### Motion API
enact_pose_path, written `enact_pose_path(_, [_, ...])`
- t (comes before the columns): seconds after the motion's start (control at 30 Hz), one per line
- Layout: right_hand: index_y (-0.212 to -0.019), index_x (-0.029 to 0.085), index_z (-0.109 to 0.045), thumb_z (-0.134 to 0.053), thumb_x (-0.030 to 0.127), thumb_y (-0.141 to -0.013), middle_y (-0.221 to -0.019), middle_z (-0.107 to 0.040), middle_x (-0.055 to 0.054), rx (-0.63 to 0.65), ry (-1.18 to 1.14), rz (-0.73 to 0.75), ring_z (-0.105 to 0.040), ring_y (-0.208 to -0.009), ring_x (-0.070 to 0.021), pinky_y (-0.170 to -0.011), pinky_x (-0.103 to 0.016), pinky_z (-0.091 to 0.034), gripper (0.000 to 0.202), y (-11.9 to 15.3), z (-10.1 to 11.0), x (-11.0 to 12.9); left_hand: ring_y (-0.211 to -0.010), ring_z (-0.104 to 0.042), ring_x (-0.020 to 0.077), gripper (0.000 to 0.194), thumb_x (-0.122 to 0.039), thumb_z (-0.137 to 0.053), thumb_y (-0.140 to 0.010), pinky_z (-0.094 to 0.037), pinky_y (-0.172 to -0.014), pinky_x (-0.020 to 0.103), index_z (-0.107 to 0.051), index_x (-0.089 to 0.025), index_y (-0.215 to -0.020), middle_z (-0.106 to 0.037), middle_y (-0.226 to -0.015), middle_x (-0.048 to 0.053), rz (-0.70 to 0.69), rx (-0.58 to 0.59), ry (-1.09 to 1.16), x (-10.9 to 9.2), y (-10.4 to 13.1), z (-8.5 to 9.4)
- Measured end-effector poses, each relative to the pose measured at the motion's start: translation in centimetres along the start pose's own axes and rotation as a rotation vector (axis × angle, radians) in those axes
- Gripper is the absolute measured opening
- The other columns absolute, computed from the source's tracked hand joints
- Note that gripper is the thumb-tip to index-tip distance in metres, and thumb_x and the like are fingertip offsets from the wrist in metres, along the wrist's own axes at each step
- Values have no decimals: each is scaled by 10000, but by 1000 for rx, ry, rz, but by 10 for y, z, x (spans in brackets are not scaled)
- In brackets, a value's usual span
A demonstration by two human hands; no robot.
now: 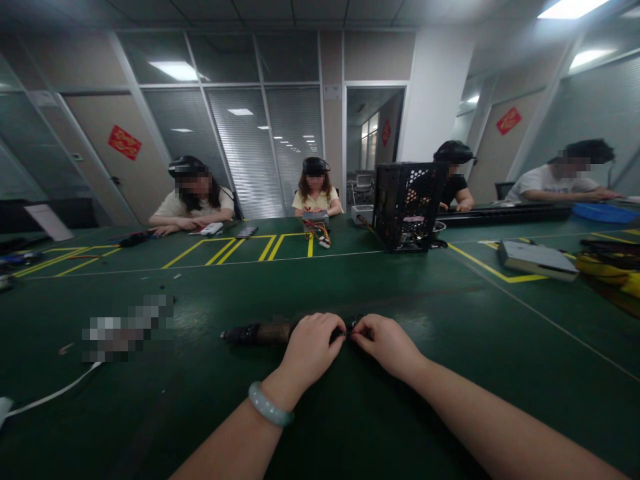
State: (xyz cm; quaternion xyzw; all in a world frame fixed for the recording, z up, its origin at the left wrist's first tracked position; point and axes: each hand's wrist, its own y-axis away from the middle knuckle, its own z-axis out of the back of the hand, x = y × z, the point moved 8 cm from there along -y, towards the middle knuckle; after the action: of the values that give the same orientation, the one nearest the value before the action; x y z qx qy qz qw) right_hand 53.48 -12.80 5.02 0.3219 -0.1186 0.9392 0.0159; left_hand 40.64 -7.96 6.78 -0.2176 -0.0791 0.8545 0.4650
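Note:
A dark, tube-shaped electric screwdriver (265, 333) lies on the green tabletop with its tip pointing left. My left hand (314, 343) closes over the rear end of it, thumb and fingers curled together and hiding that end. Just to the right, my right hand (387, 341) is pinched, its fingertips almost meeting the left ones. Between and behind the fingertips a small black piece (356, 320) shows, perhaps a cord or plug, but too little of it is visible to tell.
A pixelated object (123, 333) with a white cable (55, 393) lies at left. Ahead stands a black computer case (407, 207); a silver box (537, 259) sits to its right. Farther off are loose wires (323, 235) and a blue tray (605, 213). Several people sit across the table.

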Motion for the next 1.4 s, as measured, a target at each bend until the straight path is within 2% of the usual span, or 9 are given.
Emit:
enact_pose_path(0.2, [-843,218,-695,-614,239,-849,-862,-671,2,5,3,-6,-607,-758,-146,-672,-245,-423,84,0,-1,-1,-939,-589,192,110,-296,-543,-917,-428,-835,357,-614,-251,-988,-650,-994,-10,13,-8,6,0,0,2])
enact_pose_path(0.47, [-833,217,-691,-617,247,-853,-850,-665,6,-5,24,8,-604,-762,-143,-679,-247,-418,82,-2,-1,0,-961,-585,197,173,-190,-600,-845,-421,-854,356,-605,-261,-1003,-648,-1016,-14,8,3,-27,1,-1,-2])
enact_pose_path(0.73, [-843,215,-692,-612,234,-852,-875,-669,2,4,3,17,-607,-774,-145,-686,-247,-429,82,-1,-1,0,-951,-586,199,128,-208,-577,-860,-431,-856,370,-613,-249,-976,-649,-1007,-7,25,18,9,3,-1,-2])
enact_pose_path(0.97, [-852,215,-693,-608,249,-860,-876,-671,-2,22,19,-16,-608,-771,-152,-670,-253,-428,92,0,-1,0,-979,-587,200,207,-189,-581,-854,-438,-877,372,-593,-262,-1047,-639,-1049,-5,43,20,-21,2,0,-1])
enact_pose_path(1.2, [-865,212,-693,-601,238,-864,-909,-673,-6,26,19,-5,-615,-804,-153,-708,-253,-439,95,0,-2,-1,-974,-588,199,151,-209,-560,-878,-442,-865,367,-606,-249,-1016,-642,-1035,-4,36,30,-21,0,1,0])
enact_pose_path(1.4, [-835,210,-694,-619,232,-846,-850,-670,3,-11,14,10,-608,-769,-145,-688,-248,-420,79,-1,-1,-1,-944,-588,201,117,-223,-598,-861,-432,-846,370,-619,-249,-972,-656,-992,-10,13,0,-11,1,-1,0])
